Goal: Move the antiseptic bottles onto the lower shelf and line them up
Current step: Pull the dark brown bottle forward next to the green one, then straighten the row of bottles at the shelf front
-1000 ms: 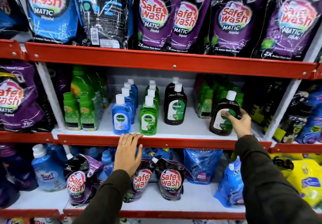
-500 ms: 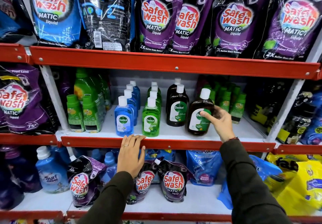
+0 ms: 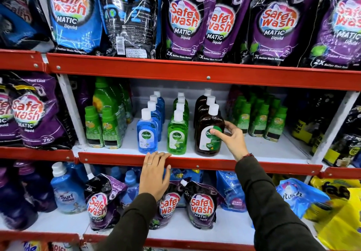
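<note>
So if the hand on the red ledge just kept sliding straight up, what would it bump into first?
Probably the green Dettol bottle. The left hand rests on the red shelf edge, fingers pointing up between the blue Dettol bottle and the green one, closer to the green. Depth is hard to judge, so it might touch the blue one.

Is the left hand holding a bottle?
No, the left hand lies flat on the red shelf edge, holding nothing.
</note>
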`<state>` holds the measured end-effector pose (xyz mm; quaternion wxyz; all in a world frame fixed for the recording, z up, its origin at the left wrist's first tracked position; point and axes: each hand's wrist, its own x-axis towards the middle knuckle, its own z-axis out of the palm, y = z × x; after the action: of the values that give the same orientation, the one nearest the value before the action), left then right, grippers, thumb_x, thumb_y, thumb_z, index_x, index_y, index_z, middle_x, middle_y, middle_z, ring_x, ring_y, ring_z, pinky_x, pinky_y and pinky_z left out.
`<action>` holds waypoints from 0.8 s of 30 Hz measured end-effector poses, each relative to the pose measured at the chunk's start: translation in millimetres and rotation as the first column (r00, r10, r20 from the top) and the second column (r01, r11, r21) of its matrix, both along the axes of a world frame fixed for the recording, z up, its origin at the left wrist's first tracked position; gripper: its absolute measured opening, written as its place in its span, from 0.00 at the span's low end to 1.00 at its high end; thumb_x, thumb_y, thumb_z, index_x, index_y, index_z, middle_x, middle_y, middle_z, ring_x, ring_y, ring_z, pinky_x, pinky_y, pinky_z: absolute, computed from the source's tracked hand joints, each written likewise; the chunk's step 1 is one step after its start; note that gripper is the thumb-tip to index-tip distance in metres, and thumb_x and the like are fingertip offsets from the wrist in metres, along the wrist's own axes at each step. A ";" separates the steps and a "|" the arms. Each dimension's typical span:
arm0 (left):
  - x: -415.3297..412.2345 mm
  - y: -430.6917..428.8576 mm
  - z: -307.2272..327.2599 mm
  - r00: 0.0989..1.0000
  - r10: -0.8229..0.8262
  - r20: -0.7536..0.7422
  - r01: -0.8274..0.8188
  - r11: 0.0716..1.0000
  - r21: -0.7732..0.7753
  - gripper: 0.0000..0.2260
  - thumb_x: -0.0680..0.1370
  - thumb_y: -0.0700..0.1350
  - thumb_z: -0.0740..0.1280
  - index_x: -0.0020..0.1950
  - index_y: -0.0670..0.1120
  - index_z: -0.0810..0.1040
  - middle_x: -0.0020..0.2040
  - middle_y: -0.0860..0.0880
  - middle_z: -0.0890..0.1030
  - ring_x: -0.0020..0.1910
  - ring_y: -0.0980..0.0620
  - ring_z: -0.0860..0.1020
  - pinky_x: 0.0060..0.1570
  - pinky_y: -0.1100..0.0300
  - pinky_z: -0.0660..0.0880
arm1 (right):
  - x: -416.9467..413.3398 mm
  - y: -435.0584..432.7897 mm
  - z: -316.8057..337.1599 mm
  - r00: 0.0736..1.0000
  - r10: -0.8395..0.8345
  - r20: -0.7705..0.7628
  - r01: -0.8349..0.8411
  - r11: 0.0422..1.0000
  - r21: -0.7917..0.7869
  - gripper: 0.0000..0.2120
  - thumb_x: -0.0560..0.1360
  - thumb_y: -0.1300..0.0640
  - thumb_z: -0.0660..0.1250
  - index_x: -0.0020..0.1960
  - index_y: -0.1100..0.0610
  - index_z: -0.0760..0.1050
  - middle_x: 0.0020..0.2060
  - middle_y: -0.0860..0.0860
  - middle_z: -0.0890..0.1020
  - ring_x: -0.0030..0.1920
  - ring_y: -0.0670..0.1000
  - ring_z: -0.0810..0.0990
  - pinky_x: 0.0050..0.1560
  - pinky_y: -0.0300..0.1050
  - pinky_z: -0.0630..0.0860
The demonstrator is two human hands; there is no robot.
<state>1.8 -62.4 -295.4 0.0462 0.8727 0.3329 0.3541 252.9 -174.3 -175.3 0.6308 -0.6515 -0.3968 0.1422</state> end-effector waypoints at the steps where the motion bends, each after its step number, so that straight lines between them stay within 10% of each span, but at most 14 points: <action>1: 0.8 -1.1 0.6 1.000 0.003 0.008 -0.003 1.000 0.002 0.20 0.81 0.52 0.55 0.69 0.47 0.75 0.63 0.48 0.79 0.68 0.46 0.74 0.77 0.47 0.56 | -0.6 0.1 0.5 1.000 0.007 0.002 -0.007 1.000 -0.001 0.19 0.70 0.63 0.77 0.58 0.59 0.76 0.54 0.53 0.80 0.50 0.36 0.78 0.43 0.22 0.73; 5: 9.9 -14.2 14.2 0.986 -0.101 0.130 0.102 0.995 0.004 0.17 0.83 0.49 0.58 0.71 0.49 0.71 0.66 0.50 0.76 0.68 0.51 0.72 0.77 0.50 0.60 | -5.6 -0.1 -3.3 0.999 0.020 -0.030 -0.019 0.999 0.026 0.23 0.74 0.63 0.74 0.67 0.63 0.71 0.58 0.54 0.78 0.44 0.29 0.80 0.42 0.24 0.75; 9: 34.9 -31.4 44.6 0.925 -0.314 0.214 0.336 0.939 -0.077 0.23 0.85 0.49 0.59 0.80 0.49 0.61 0.75 0.52 0.67 0.74 0.61 0.63 0.74 0.71 0.54 | -25.1 -1.4 -13.0 0.985 0.019 -0.173 -0.009 0.998 0.059 0.27 0.80 0.45 0.64 0.76 0.50 0.62 0.70 0.48 0.71 0.70 0.47 0.73 0.71 0.47 0.71; 13: 78.5 -55.0 64.7 0.888 -0.330 0.319 0.442 0.805 -0.397 0.31 0.86 0.53 0.56 0.83 0.49 0.43 0.83 0.55 0.47 0.80 0.63 0.46 0.72 0.75 0.43 | -26.3 -13.4 -34.5 0.989 -0.023 -0.149 0.029 0.999 0.037 0.15 0.74 0.27 0.54 0.58 0.25 0.70 0.63 0.37 0.76 0.71 0.51 0.73 0.75 0.60 0.66; 17: 107.3 -63.1 75.0 0.918 -0.266 0.293 0.393 0.691 -0.607 0.31 0.86 0.53 0.53 0.83 0.46 0.40 0.84 0.46 0.43 0.83 0.51 0.45 0.76 0.61 0.44 | -28.0 -25.3 -40.2 0.990 -0.038 -0.134 0.040 0.999 0.016 0.12 0.76 0.31 0.52 0.48 0.23 0.75 0.53 0.34 0.79 0.65 0.52 0.78 0.72 0.56 0.71; 24: 108.9 -49.4 74.0 0.923 -0.249 0.292 0.383 0.655 -0.652 0.30 0.86 0.54 0.53 0.83 0.48 0.42 0.84 0.48 0.49 0.82 0.50 0.51 0.70 0.64 0.49 | -35.4 -28.4 -31.9 0.979 -0.008 -0.203 0.016 0.999 0.037 0.12 0.85 0.47 0.52 0.57 0.37 0.74 0.50 0.36 0.80 0.51 0.36 0.80 0.50 0.32 0.76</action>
<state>110.8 -111.7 -221.4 0.4622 0.7994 0.2784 0.2644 217.5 -202.7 -207.2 0.6813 -0.6236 -0.3293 0.1962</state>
